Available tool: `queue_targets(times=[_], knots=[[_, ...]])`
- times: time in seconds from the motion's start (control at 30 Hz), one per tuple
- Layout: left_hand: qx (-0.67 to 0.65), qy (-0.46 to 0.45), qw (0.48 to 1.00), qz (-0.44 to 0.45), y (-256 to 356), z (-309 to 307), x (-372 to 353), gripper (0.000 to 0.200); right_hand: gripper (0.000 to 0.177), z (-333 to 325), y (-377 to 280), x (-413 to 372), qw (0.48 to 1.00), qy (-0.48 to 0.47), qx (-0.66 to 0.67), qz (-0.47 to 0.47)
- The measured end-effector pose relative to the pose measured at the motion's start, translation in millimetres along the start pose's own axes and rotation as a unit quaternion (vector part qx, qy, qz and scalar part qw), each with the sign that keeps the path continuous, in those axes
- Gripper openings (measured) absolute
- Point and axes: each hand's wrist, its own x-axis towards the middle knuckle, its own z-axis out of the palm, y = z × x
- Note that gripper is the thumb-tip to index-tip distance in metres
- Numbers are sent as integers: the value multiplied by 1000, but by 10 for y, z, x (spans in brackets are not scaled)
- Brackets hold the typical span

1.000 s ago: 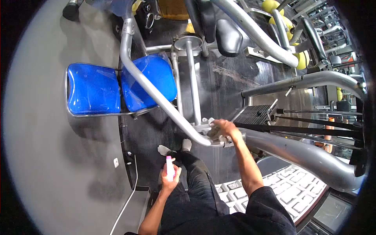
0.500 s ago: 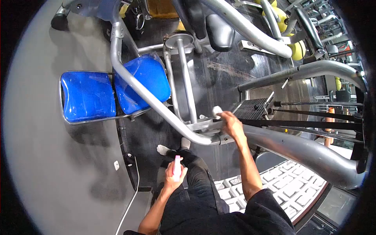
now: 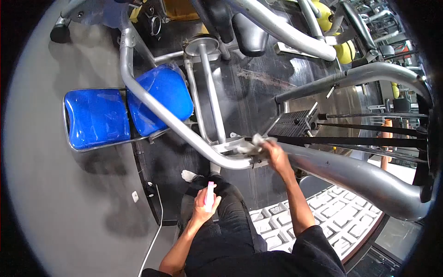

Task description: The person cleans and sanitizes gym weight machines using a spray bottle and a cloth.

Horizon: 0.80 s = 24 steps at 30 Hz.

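Note:
My left hand (image 3: 203,210) is wrapped round a white-and-pink spray bottle (image 3: 209,197), held in front of my legs; the lower part of the bottle is hidden by the fingers. Stretched forward, my right hand (image 3: 277,158) grips a crumpled whitish cloth (image 3: 251,145), blurred by motion. The cloth overlaps the joint of the grey machine frame (image 3: 234,161), where the curved tube meets the thick silver beam (image 3: 350,173).
Two blue chairs (image 3: 159,99) stand by the grey wall (image 3: 41,184) at the left, behind the curved tube. A weight stack (image 3: 295,121) with black belts is at the right. White patterned panelling (image 3: 323,214) lies low right, and a white cable (image 3: 159,217) runs along the wall.
My right hand has shifted slightly down, and the cloth now spreads out leftward over the frame. The left hand keeps its hold on the spray bottle. The view has shifted a little.

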Motion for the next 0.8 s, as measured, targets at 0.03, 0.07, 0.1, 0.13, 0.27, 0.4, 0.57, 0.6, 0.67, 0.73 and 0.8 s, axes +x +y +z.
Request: queue_targets(times=[0.03,0.07,0.1,0.13,0.27,0.4,0.57,0.6,0.67,0.73,0.8], knots=[[10,-9,1000,9,7,4,10,43,49,42,39,-5,997,56,-55,14],[9,-9,1000,9,23,22,20,43,43,129,117,-6,987,112,-110,28],[7,-14,1000,6,42,35,37,43,38,334,246,-49,986,69,-141,62],[6,-18,1000,3,54,47,52,43,34,469,226,-107,981,25,-170,95],[7,-14,1000,18,23,127,36,44,30,422,-367,-262,988,-50,90,119],[23,-37,999,27,36,185,79,46,30,270,-213,-189,992,-70,56,-85],[23,-60,998,13,56,225,92,49,26,165,271,19,983,39,-129,126],[41,-58,997,43,28,248,92,51,24,333,437,-12,975,6,-206,86],[60,-55,994,71,22,262,109,53,25,695,432,-52,979,105,-175,14],[47,-56,995,71,52,271,97,56,30,713,124,-133,994,-25,-104,-2],[43,-65,995,55,74,274,90,56,53,653,-172,-81,986,-167,-11,-18]])
